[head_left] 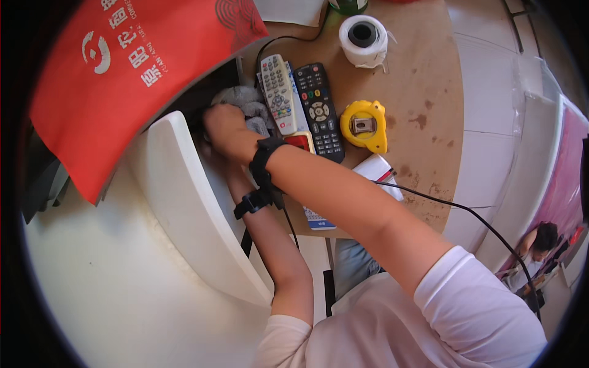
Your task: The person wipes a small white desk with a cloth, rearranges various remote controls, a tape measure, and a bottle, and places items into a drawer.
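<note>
My right hand reaches in beside the near side of a grey cloth, its fingers curled in and their tips hidden. Just below it is my left hand, mostly covered by the right one, so its fingers do not show. Both hands are in a dark gap between a curved white panel and the wooden tabletop. What they touch in there is hidden. A black strap circles my right wrist and another strap my left.
A white remote, a black remote, a yellow tape measure and a white roll lie on the table. A red printed sheet or bag overhangs the upper left. A black cable runs right. Another person is at far right.
</note>
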Demonstrator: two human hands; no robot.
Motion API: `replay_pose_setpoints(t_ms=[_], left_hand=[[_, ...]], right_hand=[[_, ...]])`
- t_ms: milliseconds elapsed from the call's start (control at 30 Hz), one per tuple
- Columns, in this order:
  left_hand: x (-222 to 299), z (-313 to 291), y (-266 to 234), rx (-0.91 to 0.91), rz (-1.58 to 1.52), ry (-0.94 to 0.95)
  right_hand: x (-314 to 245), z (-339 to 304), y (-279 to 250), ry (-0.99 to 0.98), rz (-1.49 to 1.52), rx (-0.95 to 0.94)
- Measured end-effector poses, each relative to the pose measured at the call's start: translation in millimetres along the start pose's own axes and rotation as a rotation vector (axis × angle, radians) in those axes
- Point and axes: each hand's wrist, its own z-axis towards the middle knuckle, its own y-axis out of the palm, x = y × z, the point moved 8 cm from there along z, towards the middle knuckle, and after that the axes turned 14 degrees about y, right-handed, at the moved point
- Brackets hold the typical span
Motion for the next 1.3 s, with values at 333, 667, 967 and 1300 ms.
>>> replay_pose_setpoints(t_ms=[333, 667, 967, 1300], left_hand=[[46.9, -60.7, -48.7, 0.188, 0.087, 0.078], [23.6, -42.1, -25.3, 0.211, -0.029, 0.067], [14.9, -55.9, 10.7, 0.137, -0.213, -0.12], [46.3, -83.1, -9.1, 0.0, 0.04, -0.323]], right_hand=[[17.2, -134.2, -65.6, -0.005, 0.533, -0.027], [-13.2, -65.9, -59.8, -0.469, 0.643, -0.089], [20.3, -27.7, -7.1, -0.323, 0.411, -0.103], [27.8, -25.5, 3.3, -0.09, -0.076, -0.275]])
